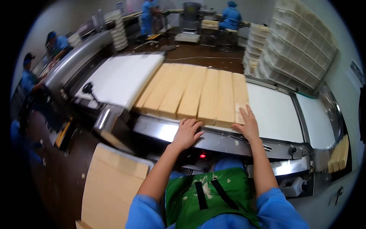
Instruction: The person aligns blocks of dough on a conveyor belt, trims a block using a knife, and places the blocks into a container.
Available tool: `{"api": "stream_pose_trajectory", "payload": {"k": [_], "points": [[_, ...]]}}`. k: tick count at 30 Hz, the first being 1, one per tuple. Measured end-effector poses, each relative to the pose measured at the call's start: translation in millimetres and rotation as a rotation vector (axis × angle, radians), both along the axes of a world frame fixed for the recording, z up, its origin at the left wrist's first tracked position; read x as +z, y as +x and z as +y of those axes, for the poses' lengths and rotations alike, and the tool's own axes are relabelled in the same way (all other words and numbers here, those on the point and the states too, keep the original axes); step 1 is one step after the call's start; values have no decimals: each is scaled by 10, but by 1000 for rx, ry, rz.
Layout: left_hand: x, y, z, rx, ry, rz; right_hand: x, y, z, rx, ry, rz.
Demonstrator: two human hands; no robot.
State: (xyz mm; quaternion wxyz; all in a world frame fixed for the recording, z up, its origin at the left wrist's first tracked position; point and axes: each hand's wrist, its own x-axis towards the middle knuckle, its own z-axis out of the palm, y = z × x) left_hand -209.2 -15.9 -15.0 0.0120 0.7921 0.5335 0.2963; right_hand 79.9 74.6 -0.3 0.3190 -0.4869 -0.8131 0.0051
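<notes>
A row of several long, pale-yellow blocks, dough-like in look, lies side by side across a machine bed between two white belts. My left hand rests against the near ends of the middle blocks, fingers slightly bent and thumb apart. At the right end of the row, my right hand touches the near corner of the last block with spread fingers. Neither hand is wrapped around a block. A metal rail runs along the near edge, below my hands.
White belts lie left and right. A large pale-yellow sheet or slab is at lower left. Stacked white crates stand at back right. More blocks lie far right. Co-workers in blue are farther back and left.
</notes>
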Motion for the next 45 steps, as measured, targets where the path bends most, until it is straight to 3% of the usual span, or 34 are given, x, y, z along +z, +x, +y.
{"api": "stream_pose_trajectory", "payload": {"k": [3, 7, 8, 11, 12, 13, 14, 15, 17, 18, 19, 20, 21, 22, 23, 25, 29, 30, 31, 32, 36, 38, 40, 42, 43, 45], "points": [[-93, -21, -254, 133, 102, -42, -148, 74, 36, 72, -57, 92], [-164, -90, -982, 286, 36, -325, -197, 233, 194, 86, -40, 98], [-272, -132, -1164, 320, 52, -267, -199, 258, 227, 91, -53, 99], [-556, -255, -1757, 389, -24, -328, -130, 155, 348, 172, -72, -173], [-541, -296, -2016, 439, -87, -355, -43, 115, 247, 394, -196, 15], [-642, -346, -2279, 523, -84, -339, 131, -22, 60, 478, -502, 310], [-769, -415, -2504, 610, -78, -323, 113, 122, 146, 521, -747, 325], [-799, -452, -2748, 690, -85, -333, 46, 53, 177, 551, -513, 374], [-903, -504, -3173, 814, -77, -343, -182, 23, 357, 491, -313, 401], [-928, -559, -3388, 864, -69, -332, -300, 27, 383, 495, -276, 312], [-924, -615, -3593, 900, -43, -195, -315, -81, 216, 400, 6, 227], [-892, -669, -3765, 923, -18, -57, -348, -65, 252, 426, 11, 238], [-788, -674, -3997, 988, -1, -60, -381, 18, 287, 466, -181, 247], [-770, -674, -4232, 1099, 5, -19, -383, 85, 313, 493, -371, 245], [-769, -690, -4484, 1212, 13, 25, -306, 61, 228, 509, -373, 242], [-748, -738, -5076, 1464, -63, 217, -140, -1, -77, 444, -279, 308], [-648, -855, -6283, 2255, -439, 531, -298, 101, -228, 412, -118, 394], [-603, -878, -6379, 2266, -441, 524, -347, 145, -258, 363, -255, 450], [-542, -943, -6422, 2333, -589, 54, -391, 177, -256, 310, -390, 508], [-477, -1013, -6441, 2321, -715, -422, -472, 216, -278, 315, -384, 515], [-422, -1130, -6381, 2366, -702, -523, -586, 129, -444, 406, -412, 504], [-681, -1292, -6448, 1602, 165, -1370, -529, 61, -497, 462, -548, 516], [-398, -1141, -5806, 1280, 453, -1619, -354, -225, -720, 526, -620, 557], [-405, -1094, -5148, 1011, 505, -1816, -82, -581, -1131, 771, -566, 536], [18, -842, -4648, 1023, 462, -1765, 40, -746, -1341, 863, -633, 525], [90, -674, -3839, 743, 408, -1620, 277, -1019, -1780, 998, -765, 536]]}}
